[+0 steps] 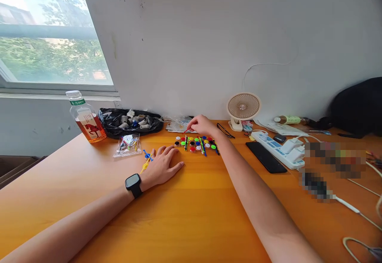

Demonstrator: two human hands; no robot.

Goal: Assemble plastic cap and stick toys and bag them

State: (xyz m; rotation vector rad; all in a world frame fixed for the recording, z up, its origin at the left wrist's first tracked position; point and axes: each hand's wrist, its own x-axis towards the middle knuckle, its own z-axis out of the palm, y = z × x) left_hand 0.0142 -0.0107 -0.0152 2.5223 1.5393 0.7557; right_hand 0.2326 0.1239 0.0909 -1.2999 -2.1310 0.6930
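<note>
My left hand lies flat on the orange table, fingers spread, a black watch on its wrist. Blue and yellow sticks lie by its thumb side. My right hand reaches to the far side of the table, fingers pinched on a thin red stick. Just in front of it lies a cluster of small coloured round caps and sticks.
A tea bottle, a black bag of grey parts and a clear packet sit at the left. A small fan, glasses, phone, power strip and cables fill the right.
</note>
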